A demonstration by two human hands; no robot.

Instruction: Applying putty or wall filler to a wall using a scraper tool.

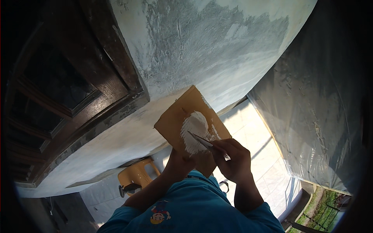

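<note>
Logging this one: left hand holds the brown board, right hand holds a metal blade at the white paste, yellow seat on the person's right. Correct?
Not quite: the head view shows the yellow seat on the person's left. The left hand does hold the brown board, and the right hand the metal blade at the white paste.

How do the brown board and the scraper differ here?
The board is broad and brown; the scraper is narrow and greyish. The board bears white paste; the scraper's tip is over that paste. The left hand holds the board; the right hand grips the scraper. Both are hand-held.
</note>
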